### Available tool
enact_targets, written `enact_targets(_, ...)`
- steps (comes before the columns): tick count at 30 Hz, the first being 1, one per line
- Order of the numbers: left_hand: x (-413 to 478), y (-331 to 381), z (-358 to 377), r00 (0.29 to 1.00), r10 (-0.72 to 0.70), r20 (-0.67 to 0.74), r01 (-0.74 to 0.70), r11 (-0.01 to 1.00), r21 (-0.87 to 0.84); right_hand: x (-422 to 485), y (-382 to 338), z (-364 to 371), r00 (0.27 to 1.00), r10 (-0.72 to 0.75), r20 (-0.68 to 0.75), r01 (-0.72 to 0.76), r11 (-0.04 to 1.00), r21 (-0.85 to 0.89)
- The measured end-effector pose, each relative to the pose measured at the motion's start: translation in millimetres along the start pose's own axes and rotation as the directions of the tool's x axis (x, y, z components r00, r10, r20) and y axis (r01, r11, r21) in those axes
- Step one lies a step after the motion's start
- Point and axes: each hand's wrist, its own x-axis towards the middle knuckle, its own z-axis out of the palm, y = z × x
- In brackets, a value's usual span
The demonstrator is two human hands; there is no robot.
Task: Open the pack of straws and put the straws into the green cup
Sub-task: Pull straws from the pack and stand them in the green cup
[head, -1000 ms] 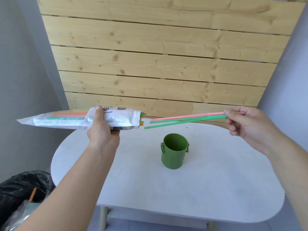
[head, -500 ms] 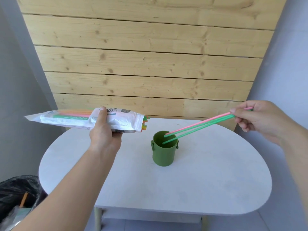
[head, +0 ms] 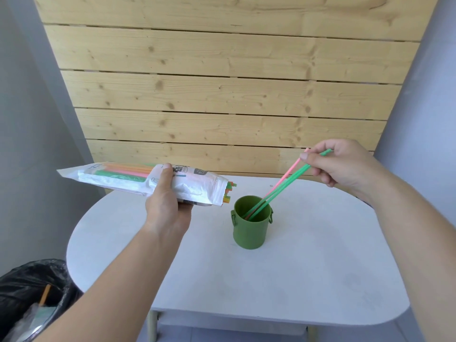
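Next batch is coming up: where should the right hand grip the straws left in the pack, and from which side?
Probably pinch the coloured straw tips poking out of the pack's open right end, coming in from the right along their length. The left hand holds the pack roughly level, mouth beside the green cup, so they should slide straight out. The right hand is now busy with three straws.

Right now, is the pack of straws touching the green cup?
Apart. The head view shows white table between the pack of straws, held up by the left hand, and the green cup.
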Motion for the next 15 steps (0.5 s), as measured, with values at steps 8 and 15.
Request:
enact_targets(8, -2.5, 4.8, -1.7, 0.999, -0.013, 0.031, 0.014, 0.999, -0.038, 0.7, -2.2, 22.7, 0.985, -0.072, -0.156, 0.048, 0.987, -0.154)
enact_targets(15, -10.1, 9.1, 5.7, 0.995, -0.029, 0.090, 0.037, 0.995, -0.088, -36.4, -13.8, 53.8, 0.941, -0.290, -0.174, 0.235, 0.930, -0.282)
